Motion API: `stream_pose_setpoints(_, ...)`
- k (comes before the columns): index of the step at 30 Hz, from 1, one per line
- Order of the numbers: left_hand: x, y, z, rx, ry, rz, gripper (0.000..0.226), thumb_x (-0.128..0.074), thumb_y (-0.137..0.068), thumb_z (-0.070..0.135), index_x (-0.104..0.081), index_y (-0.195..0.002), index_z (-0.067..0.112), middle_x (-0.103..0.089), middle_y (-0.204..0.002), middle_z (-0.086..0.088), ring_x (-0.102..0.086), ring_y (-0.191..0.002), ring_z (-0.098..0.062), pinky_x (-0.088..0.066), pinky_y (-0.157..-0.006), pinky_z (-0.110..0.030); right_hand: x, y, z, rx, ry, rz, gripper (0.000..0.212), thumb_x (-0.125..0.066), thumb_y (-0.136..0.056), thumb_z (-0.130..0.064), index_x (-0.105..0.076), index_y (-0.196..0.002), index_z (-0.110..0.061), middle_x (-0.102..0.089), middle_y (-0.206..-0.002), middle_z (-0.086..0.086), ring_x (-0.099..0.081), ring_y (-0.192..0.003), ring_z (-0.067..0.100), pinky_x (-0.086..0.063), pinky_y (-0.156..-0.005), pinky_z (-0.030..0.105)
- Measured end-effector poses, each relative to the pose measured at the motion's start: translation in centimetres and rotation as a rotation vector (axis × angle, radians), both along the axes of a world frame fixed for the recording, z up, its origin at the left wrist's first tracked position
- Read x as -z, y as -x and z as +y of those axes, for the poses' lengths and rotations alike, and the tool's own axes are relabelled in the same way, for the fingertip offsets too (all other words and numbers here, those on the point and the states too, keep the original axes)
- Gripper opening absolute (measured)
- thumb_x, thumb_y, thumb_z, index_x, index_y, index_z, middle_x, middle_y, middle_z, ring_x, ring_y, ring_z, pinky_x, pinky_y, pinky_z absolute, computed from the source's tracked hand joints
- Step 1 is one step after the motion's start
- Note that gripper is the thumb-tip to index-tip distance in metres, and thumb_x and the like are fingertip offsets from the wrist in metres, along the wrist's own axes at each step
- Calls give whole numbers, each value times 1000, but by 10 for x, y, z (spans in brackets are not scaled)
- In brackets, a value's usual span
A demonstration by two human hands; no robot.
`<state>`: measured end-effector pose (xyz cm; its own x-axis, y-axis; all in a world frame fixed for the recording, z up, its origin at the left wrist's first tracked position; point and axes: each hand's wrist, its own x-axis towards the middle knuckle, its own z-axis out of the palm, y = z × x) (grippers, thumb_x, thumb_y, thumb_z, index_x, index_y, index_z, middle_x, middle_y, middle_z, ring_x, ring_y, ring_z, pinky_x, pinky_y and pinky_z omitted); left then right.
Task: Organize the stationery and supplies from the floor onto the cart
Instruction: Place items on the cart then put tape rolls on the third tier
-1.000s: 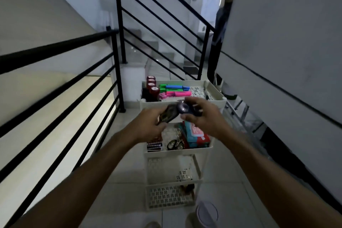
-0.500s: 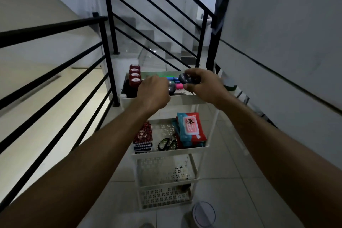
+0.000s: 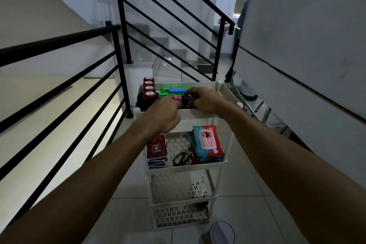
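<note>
A white tiered cart (image 3: pixel 198 114) stands on the tiled landing in front of me. Its top tray holds red-capped bottles (image 3: pixel 149 90) at the left and green, blue and pink markers (image 3: pixel 174 91). Both my hands reach into that top tray. My right hand (image 3: pixel 206 100) grips a small dark object (image 3: pixel 187 99) just over the markers. My left hand (image 3: pixel 164 116) is curled at the tray's front edge; what its fingers hold is hidden. The middle tray carries small red patterned packs (image 3: pixel 156 149), black scissors (image 3: pixel 182 158) and red-and-blue wipe packets (image 3: pixel 207 142).
A black metal railing (image 3: pixel 120 69) runs along the left and behind the cart, with stairs beyond. A grey wall (image 3: pixel 307 49) closes the right side. A round white lid (image 3: pixel 222 233) lies on the floor by the cart's foot. The lower trays look nearly bare.
Both hands have moved from above the middle tray forward into the top tray, carrying the dark object with them. The view has tilted down and closer to the cart.
</note>
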<state>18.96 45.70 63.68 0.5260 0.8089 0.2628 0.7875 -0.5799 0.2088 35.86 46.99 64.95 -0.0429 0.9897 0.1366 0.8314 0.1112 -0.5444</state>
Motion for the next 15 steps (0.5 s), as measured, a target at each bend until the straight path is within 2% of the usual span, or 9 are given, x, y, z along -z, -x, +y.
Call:
stream_pose_setpoints(3, 2, 2, -2, -47, 24, 0, 28, -42, -92, 14, -59, -114, 10, -62, -105, -12, -60, -87, -25, -53, -76, -42, 3, 0, 1, 8, -14, -188, 42, -50, -98, -17, -50, -138, -29, -56, -122, 9, -48, -80, 11, -33, -56, 16)
stream_pose_setpoints(7, 7, 4, -6, -19, 4, -18, 30, -42, -93, 17, -61, -116, 9, -63, -110, -12, -60, -95, -26, -53, -82, -45, 4, 0, 0, 44, -34, -257, 42, -47, -99, -20, -48, -139, -32, -57, -112, 7, -45, -67, 7, -32, -51, 17)
stream_pose_setpoints(10, 10, 5, -7, 6, -14, -58, 34, -42, -96, 20, -58, -124, 9, -59, -119, -11, -58, -103, -26, -51, -87, -44, 7, 2, 1, 74, -44, -354, 36, -43, -101, -28, -52, -136, -27, -56, -100, 5, -51, -70, 10, -38, -54, 20)
stream_pose_setpoints(12, 13, 6, -6, 14, -32, -55, 37, -43, -96, 23, -54, -129, 10, -56, -124, -10, -56, -106, -24, -50, -89, -40, 11, 2, 5, 78, -65, -435, 35, -40, -102, -32, -58, -129, -20, -59, -96, 7, -56, -81, 16, -44, -64, 24)
stream_pose_setpoints(15, 18, 7, -4, 22, -29, -80, 40, -44, -97, 24, -50, -134, 11, -54, -128, -10, -55, -109, -22, -48, -91, -38, 18, 0, 9, 77, -60, -431, 35, -40, -101, -34, -60, -126, -18, -61, -96, 8, -58, -85, 18, -41, -67, 26)
